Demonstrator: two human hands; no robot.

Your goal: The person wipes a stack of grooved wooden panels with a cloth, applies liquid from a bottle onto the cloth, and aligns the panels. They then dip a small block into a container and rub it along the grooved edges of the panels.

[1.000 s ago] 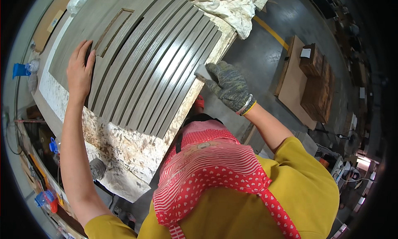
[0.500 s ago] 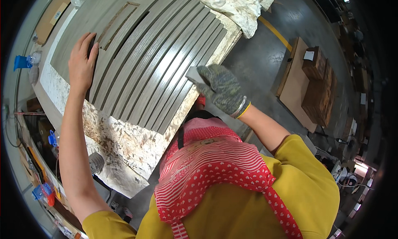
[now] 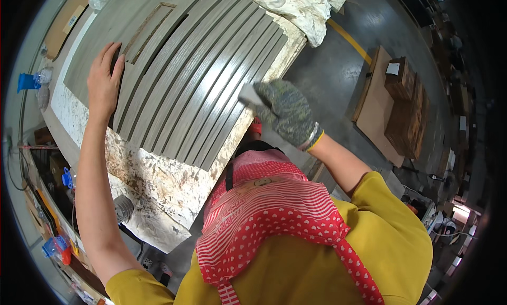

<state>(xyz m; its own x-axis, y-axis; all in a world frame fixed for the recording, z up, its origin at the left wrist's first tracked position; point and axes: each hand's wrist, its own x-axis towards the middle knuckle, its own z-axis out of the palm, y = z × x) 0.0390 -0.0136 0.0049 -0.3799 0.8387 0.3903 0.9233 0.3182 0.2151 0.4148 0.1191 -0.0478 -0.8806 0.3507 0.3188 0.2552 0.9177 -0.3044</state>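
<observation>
Grey wood-grain strips (image 3: 195, 77) lie side by side on a worktable, next to a wider grey panel (image 3: 105, 35) with a narrow rectangular cut-out (image 3: 150, 30). My bare left hand (image 3: 105, 75) rests on the panel beside the strips, fingers stretched out and holding nothing. In a grey-green knitted glove, my right hand (image 3: 285, 112) is closed round a small flat grey sanding block (image 3: 250, 95). That block is at the near right edge of the strips; whether it touches them I cannot tell. The glove hides part of it.
A paint-stained white covering (image 3: 153, 181) lies over the table's near side. Crumpled white sheeting (image 3: 301, 9) is at the far right corner. Brown wooden boxes (image 3: 405, 109) stand on cardboard on the floor to the right. A blue-topped container (image 3: 27, 81) sits at the left.
My right hand has shifted slightly to the right with the sanding block still in its grip. My left hand and the strips stay practically in place.
</observation>
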